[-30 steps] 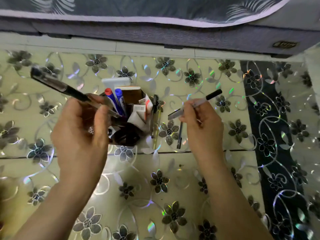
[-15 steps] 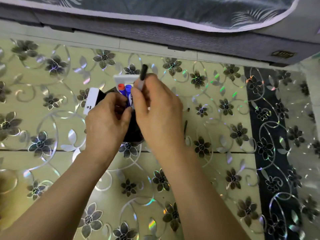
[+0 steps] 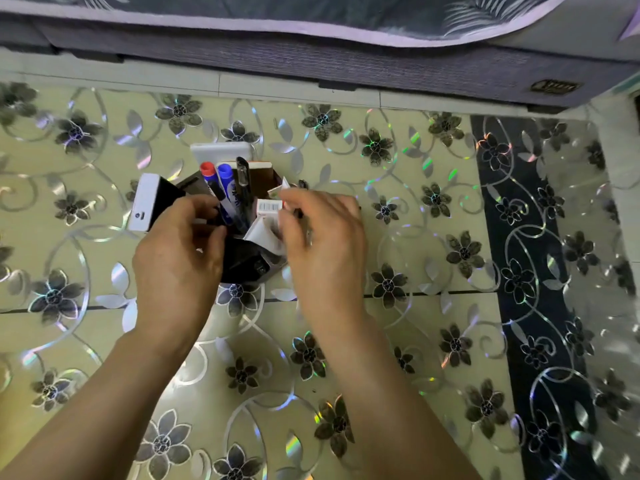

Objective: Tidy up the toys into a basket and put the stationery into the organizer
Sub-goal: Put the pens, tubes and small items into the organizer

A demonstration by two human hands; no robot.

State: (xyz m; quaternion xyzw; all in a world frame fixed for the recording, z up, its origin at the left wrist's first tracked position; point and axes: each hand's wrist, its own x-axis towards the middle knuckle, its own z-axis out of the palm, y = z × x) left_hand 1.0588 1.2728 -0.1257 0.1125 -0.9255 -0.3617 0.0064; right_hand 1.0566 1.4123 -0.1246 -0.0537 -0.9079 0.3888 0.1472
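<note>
A black organizer point(image 3: 247, 263) stands on the floral floor mat. In it are a red marker point(image 3: 207, 169), a blue marker point(image 3: 225, 171), a clear pen with a black cap point(image 3: 242, 174), white boxes point(image 3: 269, 206) and a brown notebook point(image 3: 260, 169). My left hand point(image 3: 176, 258) grips the organizer's left side, thumb on its near rim. My right hand point(image 3: 323, 237) hovers at its right side, fingers curled round a thin black pen point(image 3: 299, 213) that shows only as a sliver between them.
A white-edged black block point(image 3: 147, 202) leans out at the organizer's left. A white case point(image 3: 221, 152) stands behind it. A bed base point(image 3: 311, 60) runs along the far side. A dark strip of mat point(image 3: 540, 271) lies to the right.
The clear pen that my right hand held upright now stands in the organizer. My right hand has moved to the organizer's right side. My left hand stays on the organizer.
</note>
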